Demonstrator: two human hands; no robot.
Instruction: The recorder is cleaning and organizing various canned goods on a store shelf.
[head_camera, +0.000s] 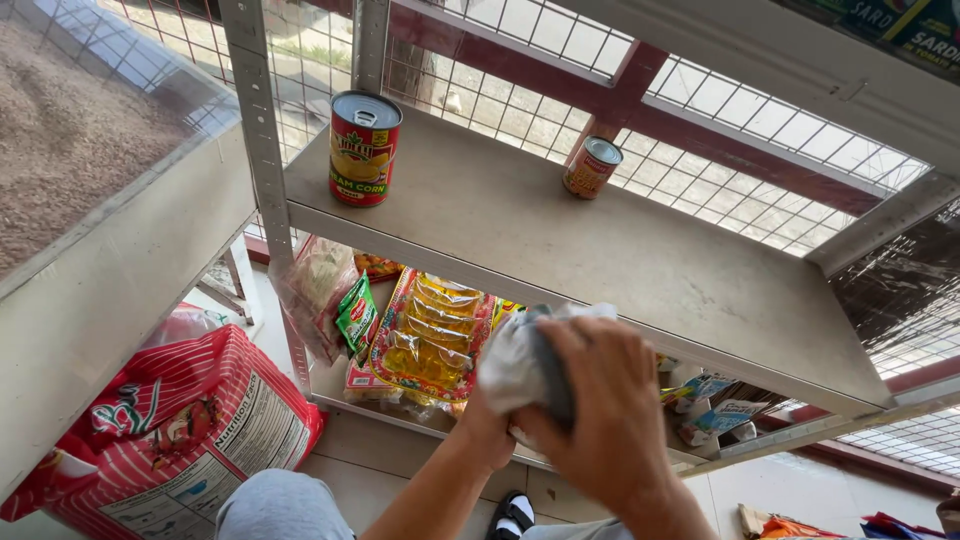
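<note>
A crumpled white and grey cloth (515, 360) is held in front of the grey shelf's front edge (600, 300). My right hand (605, 405) lies over it, fingers wrapped around the cloth. My left hand (488, 428) grips the cloth from below, its fingers hidden behind the fabric. On the shelf top stand two upright cans: a tall red and yellow can (365, 148) at the back left and a smaller orange can (592, 167) near the back middle. Both hands are well apart from the cans.
The shelf below holds a pack of yellow oil sachets (432, 335) and snack packets (355, 312). A red and white striped sack (190, 430) sits on the floor at left. A clear-fronted grain bin (70, 140) stands upper left. Wire mesh (720, 170) backs the shelf.
</note>
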